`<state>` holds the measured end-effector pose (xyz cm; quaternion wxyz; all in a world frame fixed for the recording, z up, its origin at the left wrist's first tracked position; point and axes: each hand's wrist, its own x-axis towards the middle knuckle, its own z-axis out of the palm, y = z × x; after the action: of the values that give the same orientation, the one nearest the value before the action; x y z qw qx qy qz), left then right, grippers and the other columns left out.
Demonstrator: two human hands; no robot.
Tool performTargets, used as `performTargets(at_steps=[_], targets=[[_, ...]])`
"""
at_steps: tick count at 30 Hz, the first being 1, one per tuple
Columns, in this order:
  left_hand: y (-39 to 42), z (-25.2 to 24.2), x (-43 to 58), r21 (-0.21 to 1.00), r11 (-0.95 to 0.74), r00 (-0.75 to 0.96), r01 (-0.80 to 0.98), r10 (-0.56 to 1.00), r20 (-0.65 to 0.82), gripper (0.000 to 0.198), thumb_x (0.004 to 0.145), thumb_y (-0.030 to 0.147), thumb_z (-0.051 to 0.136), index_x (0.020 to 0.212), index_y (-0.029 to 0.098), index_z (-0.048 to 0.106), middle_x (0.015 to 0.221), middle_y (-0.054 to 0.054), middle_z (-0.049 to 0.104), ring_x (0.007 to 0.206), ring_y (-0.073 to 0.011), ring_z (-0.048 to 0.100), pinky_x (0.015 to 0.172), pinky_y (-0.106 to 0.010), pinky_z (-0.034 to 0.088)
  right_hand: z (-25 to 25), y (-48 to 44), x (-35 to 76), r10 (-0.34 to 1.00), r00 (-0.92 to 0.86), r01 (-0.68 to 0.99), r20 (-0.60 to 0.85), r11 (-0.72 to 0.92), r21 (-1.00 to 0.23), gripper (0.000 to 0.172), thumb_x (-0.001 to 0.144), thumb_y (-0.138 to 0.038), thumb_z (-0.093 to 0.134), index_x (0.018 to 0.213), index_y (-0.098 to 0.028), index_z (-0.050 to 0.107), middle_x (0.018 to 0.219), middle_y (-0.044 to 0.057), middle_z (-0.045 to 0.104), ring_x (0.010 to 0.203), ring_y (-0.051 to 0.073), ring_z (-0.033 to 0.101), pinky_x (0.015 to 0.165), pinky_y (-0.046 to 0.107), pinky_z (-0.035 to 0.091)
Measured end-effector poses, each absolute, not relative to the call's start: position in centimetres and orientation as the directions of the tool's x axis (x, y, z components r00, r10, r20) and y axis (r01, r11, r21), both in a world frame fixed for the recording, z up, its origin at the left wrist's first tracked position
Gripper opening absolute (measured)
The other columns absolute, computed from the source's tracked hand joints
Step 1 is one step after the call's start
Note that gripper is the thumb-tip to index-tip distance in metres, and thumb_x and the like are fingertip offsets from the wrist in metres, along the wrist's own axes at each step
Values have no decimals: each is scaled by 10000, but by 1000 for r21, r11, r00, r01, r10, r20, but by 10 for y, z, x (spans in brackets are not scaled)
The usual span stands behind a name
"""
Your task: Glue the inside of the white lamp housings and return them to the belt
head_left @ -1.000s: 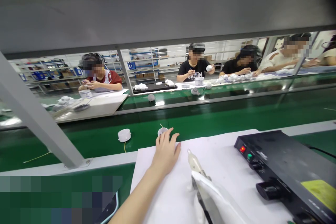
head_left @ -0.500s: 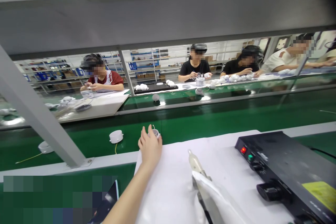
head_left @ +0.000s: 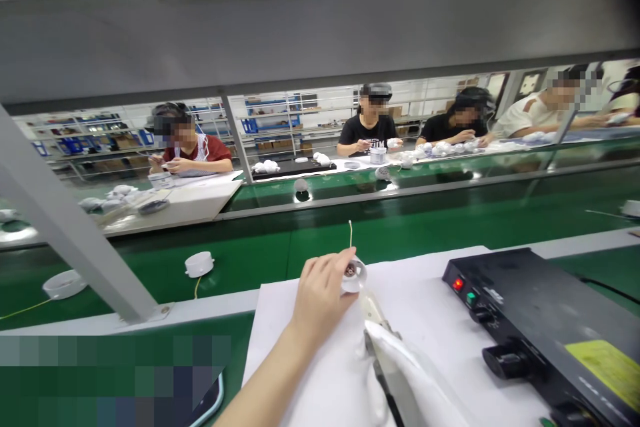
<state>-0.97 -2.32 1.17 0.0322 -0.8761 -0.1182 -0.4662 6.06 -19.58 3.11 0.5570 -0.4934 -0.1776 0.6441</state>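
Note:
My left hand (head_left: 323, 287) is closed around a small round white plastic housing (head_left: 360, 278), gripping it by its side at the far edge of the white sheet. The housing's open end faces me and shows metal inside. A thin pale wire (head_left: 351, 233) sticks up from it. Just below it is the tip of a cream-coloured tapered tool (head_left: 373, 310) with a white covering over its body (head_left: 415, 367). I cannot tell whether tip and housing touch. No bare skin of my right hand shows.
White paper (head_left: 300, 347) covers the bench; a black control box (head_left: 545, 320) with knobs and a lit red switch stands right. Beyond runs a green conveyor (head_left: 260, 253) carrying white rings with wires (head_left: 199, 265). A slanted grey post (head_left: 75, 213) stands left. Several co-workers sit opposite.
My left hand has picked the white housing up from the conveyor's edge and brought it right and nearer, beside the tool tip. The rings on the conveyor have shifted left in view.

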Motion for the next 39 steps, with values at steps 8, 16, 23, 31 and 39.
performTargets(at_steps=[8,16,23,31,39], targets=[[-28,18,-9,-67,-980,497,188,36,867,371,860,139,576,1218,199,504,1108,-49,704,936,-190,636,784,-310,423,28,-194,61,889,107,-538,-444,-324,-778,347,973,-449,484,1018,-122,591,694,-15,566,454,68,483,387,183,422],[-31,19,-8,-95,-977,511,192,16,860,373,856,120,565,1214,203,503,1107,-35,709,952,-189,643,782,-310,418,29,-195,61,887,102,-531,-450,-334,-778,369,973,-469,473,1016,-123,593,689,-16,568,450,65,486,390,181,425],[-30,18,-9,-119,-974,523,191,-2,852,407,843,104,555,1230,217,498,1108,-26,708,965,-185,638,783,-310,419,28,-194,61,881,100,-530,-463,-346,-774,381,972,-485,463,988,-128,596,665,-20,565,436,69,483,380,184,423],[-31,20,-9,-106,-975,513,198,11,858,363,853,104,555,1194,215,502,1107,-29,709,956,-187,641,788,-312,409,28,-195,62,879,91,-534,-468,-354,-768,366,972,-469,474,1007,-125,595,686,-16,567,451,68,485,391,185,426],[-26,16,-10,-28,-975,551,220,100,828,403,870,145,551,1257,215,462,1166,-55,678,1008,-198,631,837,-323,421,29,-194,63,876,94,-530,-473,-358,-769,353,971,-458,482,982,-125,600,686,-14,579,459,73,503,407,192,443]])
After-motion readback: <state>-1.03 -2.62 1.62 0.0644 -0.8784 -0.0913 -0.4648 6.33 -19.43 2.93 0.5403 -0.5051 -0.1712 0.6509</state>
